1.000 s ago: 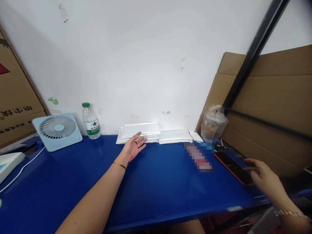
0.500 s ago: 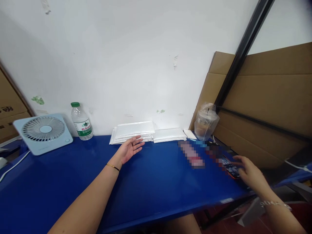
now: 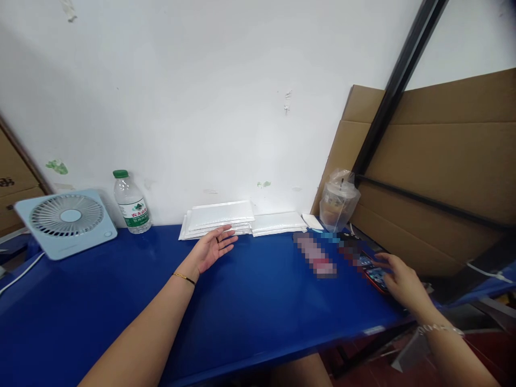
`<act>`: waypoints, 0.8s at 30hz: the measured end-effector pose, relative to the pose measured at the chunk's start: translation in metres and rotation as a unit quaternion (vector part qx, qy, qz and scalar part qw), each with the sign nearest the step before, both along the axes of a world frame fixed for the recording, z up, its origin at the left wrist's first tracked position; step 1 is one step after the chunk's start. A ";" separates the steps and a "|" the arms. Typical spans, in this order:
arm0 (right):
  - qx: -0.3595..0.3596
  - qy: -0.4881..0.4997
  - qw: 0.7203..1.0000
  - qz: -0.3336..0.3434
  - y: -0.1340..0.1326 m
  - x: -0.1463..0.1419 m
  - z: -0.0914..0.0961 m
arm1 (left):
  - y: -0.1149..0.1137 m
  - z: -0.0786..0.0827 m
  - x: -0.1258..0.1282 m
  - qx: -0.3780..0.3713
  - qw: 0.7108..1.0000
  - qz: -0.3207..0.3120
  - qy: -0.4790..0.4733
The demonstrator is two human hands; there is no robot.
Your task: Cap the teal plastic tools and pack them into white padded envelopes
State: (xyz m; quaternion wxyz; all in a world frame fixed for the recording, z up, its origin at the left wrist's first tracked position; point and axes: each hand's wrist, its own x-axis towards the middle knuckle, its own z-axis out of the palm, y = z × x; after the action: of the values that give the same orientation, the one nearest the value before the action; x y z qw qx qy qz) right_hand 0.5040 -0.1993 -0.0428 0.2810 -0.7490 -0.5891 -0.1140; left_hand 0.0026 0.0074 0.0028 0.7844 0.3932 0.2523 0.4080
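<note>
My left hand (image 3: 213, 248), palm turned up and fingers spread, is over the blue table (image 3: 258, 306) just in front of a stack of white padded envelopes (image 3: 220, 213). Nothing lies in it. On the right, my right hand (image 3: 399, 277) reaches over a phone (image 3: 375, 273) with a lit screen and a red-orange edge. Its fingers are stretched out above or on the screen; whether they touch it I cannot tell. A second, lower pile of white padded envelopes (image 3: 279, 222) lies beside the first, against the wall.
A light blue fan (image 3: 108, 234) and a green-capped water bottle (image 3: 133, 207) stand at the left. A bagged drink cup (image 3: 337, 201) is at the back right, by cardboard (image 3: 447, 177) and a black metal post (image 3: 391, 91). A blurred-out pink item (image 3: 314, 252) lies on the table.
My right hand has shifted slightly left over the phone. My left hand has hardly moved. The whole view has swung a little, so most things sit slightly further left.
</note>
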 end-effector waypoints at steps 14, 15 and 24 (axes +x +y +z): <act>-0.026 -0.053 0.998 -0.023 0.014 0.004 -0.011 | 0.000 0.000 -0.003 -0.003 1.000 -0.003 0.002; -0.023 -0.054 0.998 -0.023 0.012 0.003 -0.011 | 0.000 0.000 -0.002 -0.004 1.000 -0.003 0.002; -0.018 -0.069 0.996 -0.046 0.012 -0.002 -0.004 | 0.001 -0.001 -0.003 0.000 1.000 -0.009 -0.004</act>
State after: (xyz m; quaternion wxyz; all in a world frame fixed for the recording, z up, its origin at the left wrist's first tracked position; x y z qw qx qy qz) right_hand 0.5020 -0.1869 -0.0467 0.2204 -0.7707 -0.5739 -0.1676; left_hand -0.0004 0.0088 0.0021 0.7893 0.3936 0.2457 0.4023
